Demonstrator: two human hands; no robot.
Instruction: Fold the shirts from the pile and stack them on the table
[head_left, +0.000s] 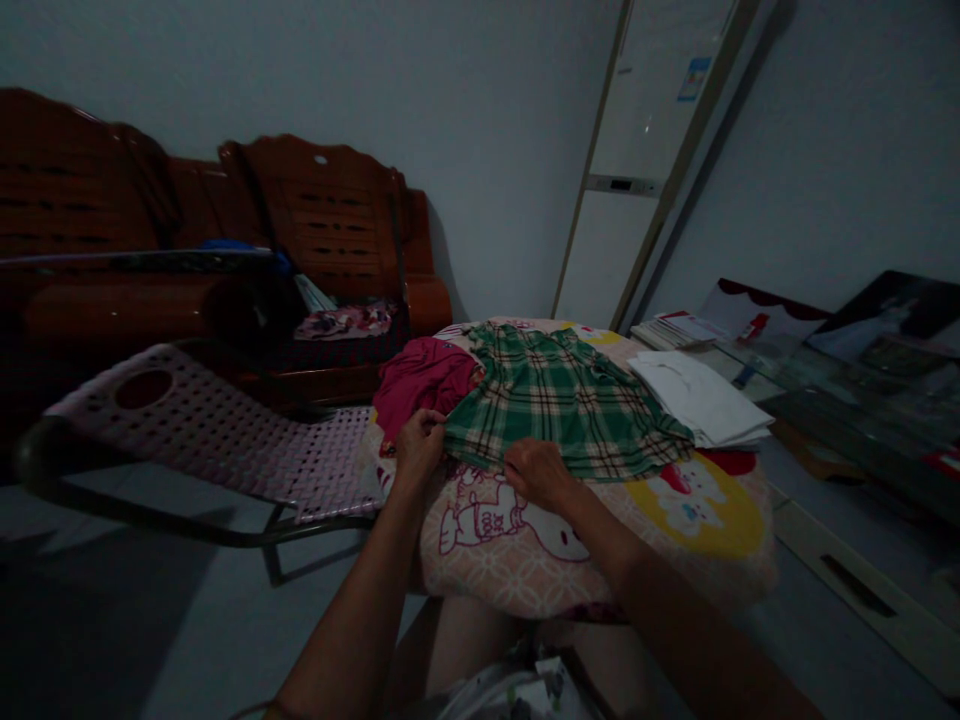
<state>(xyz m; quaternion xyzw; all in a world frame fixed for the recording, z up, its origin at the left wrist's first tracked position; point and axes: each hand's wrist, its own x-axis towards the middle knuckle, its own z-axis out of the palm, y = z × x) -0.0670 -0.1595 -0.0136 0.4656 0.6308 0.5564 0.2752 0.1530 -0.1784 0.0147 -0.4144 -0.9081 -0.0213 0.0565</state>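
A green plaid garment (562,400) lies spread over a padded surface with a patterned pink and yellow cover (510,560). At its near left corner, my left hand (420,446) pinches the fabric edge. My right hand (536,472) is closed on the near hem, right of my left hand. Against the plaid garment's left side rests a crumpled magenta cloth (424,380), close to my left fingers. Folded white cloth (701,398) lies at the right, touching the plaid garment.
A woven pink chair (225,440) stands at the left, before a carved wooden sofa (322,220). Papers (679,328) and a glass table (840,400) are at the right. A tall white cabinet-like unit (622,190) stands behind.
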